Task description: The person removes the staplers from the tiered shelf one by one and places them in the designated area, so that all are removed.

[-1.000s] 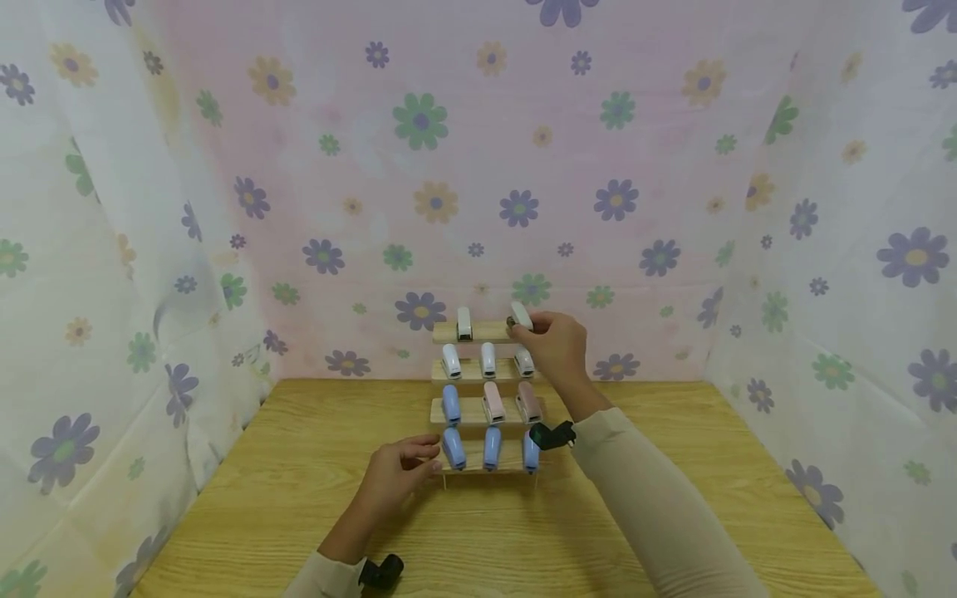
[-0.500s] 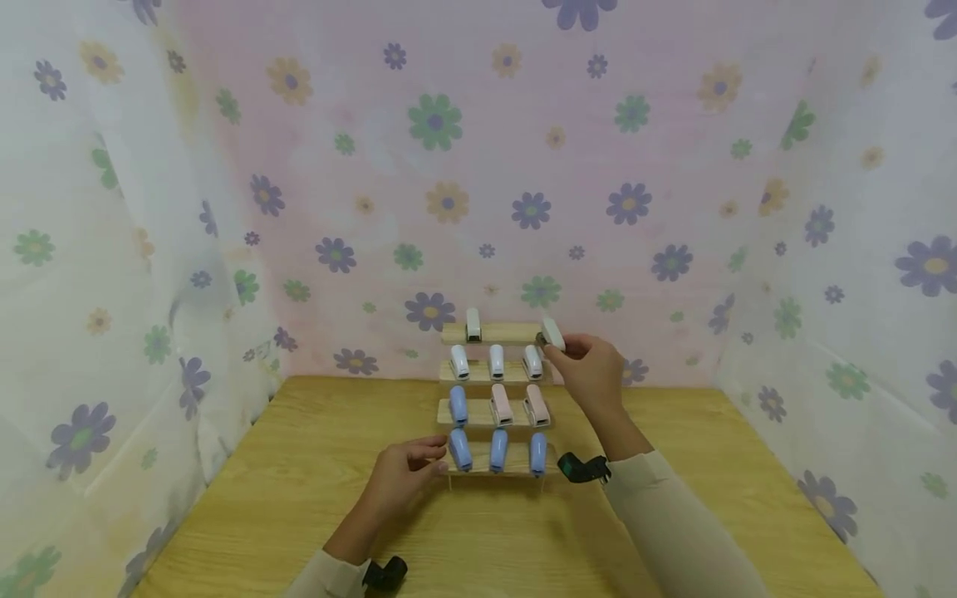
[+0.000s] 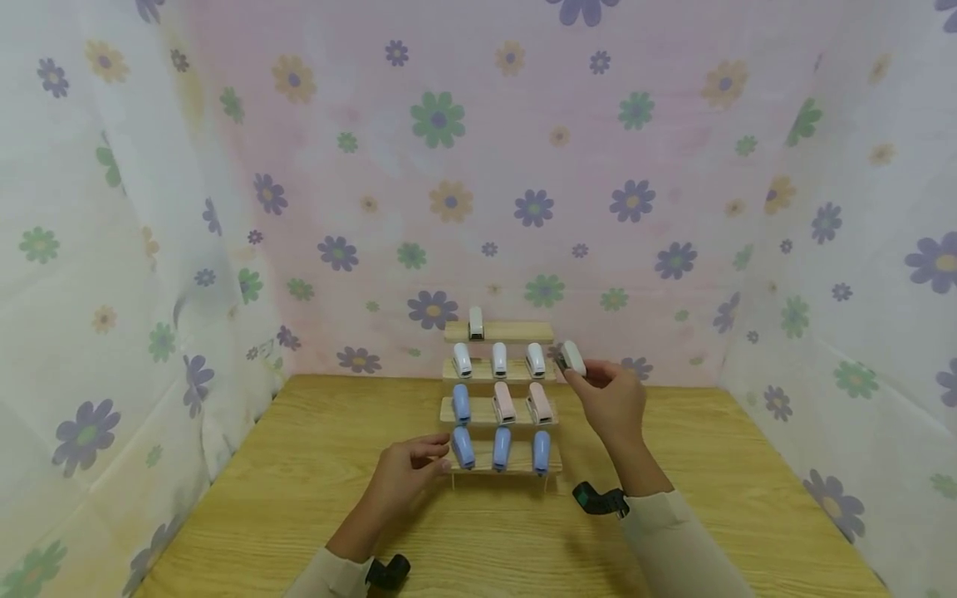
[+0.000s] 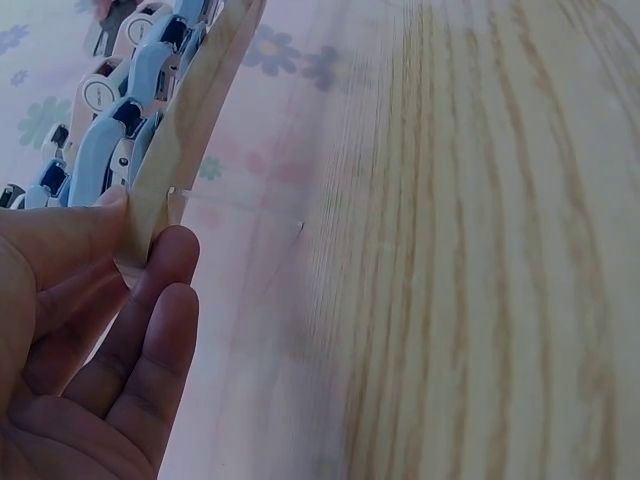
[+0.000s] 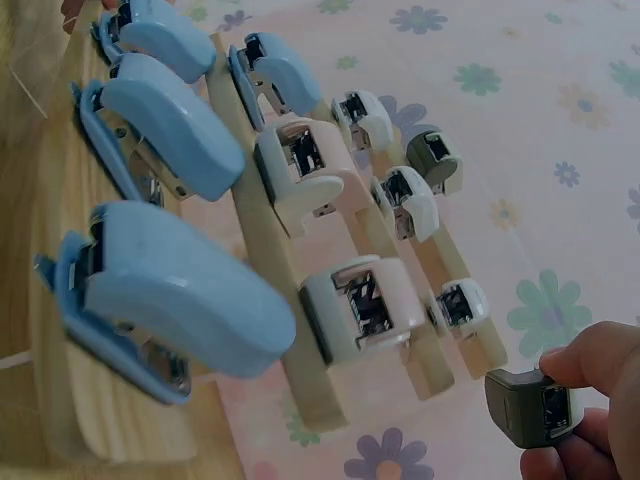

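My right hand [image 3: 616,407] pinches a small white-and-grey stapler [image 3: 572,358] between thumb and fingers, to the right of a stepped wooden rack [image 3: 519,333] and apart from it. In the right wrist view that stapler [image 5: 527,408] shows its dark grey side and metal end. My left hand [image 3: 404,477] grips the left end of the rack's lowest shelf; the left wrist view shows the thumb on one face of the board [image 4: 175,150] and fingers on the other. One white stapler [image 3: 476,324] stands on the left of the top shelf.
Three white staplers [image 3: 499,360] stand on the shelf below the top. Under them are a blue stapler [image 3: 460,404] and two pink ones [image 3: 504,403]. Three blue staplers [image 3: 502,449] line the lowest shelf. Flowered cloth [image 3: 486,166] walls the wooden table [image 3: 478,540] at back and sides.
My right hand has carried the stapler from the right end of the top shelf, rightward and down, away from the rack. My left hand stays at the lowest shelf. The head view has shifted slightly.
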Available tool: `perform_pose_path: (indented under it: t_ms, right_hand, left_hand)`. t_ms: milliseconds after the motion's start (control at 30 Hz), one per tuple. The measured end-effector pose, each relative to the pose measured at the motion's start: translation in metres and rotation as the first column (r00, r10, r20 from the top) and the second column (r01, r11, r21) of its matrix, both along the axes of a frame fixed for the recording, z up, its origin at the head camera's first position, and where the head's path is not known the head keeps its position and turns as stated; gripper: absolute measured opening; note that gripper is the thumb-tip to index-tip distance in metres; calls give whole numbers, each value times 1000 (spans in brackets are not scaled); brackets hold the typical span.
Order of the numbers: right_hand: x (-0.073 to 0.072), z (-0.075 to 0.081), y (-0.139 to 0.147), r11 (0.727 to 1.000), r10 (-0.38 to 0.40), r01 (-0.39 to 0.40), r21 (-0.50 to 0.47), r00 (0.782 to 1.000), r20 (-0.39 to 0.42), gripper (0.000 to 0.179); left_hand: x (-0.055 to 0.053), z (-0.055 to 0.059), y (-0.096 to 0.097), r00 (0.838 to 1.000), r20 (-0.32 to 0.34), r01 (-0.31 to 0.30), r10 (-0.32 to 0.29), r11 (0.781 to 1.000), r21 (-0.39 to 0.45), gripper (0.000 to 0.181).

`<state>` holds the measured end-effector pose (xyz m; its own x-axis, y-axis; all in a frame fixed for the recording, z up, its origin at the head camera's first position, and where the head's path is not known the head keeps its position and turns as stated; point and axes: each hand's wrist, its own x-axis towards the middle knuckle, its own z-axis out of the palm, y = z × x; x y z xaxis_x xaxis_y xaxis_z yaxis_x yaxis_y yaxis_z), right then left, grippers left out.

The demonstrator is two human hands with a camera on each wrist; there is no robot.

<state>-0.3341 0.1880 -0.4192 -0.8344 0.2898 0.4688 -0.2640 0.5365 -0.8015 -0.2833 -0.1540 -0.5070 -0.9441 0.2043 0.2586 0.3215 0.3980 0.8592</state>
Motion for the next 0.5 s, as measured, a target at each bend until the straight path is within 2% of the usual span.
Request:
perform_pose_path:
  t_ms: [233, 500]
  right_hand:
    - [8, -20, 17, 999, -45, 44, 16, 997, 70, 36]
    - [13, -43, 32, 997, -63, 59, 39, 990, 127, 33]
  left_hand:
    - [0, -1, 1, 1000, 5, 4, -4, 1000, 25, 28]
    - [0, 1, 1, 1000, 21, 9, -9, 1000, 22, 29]
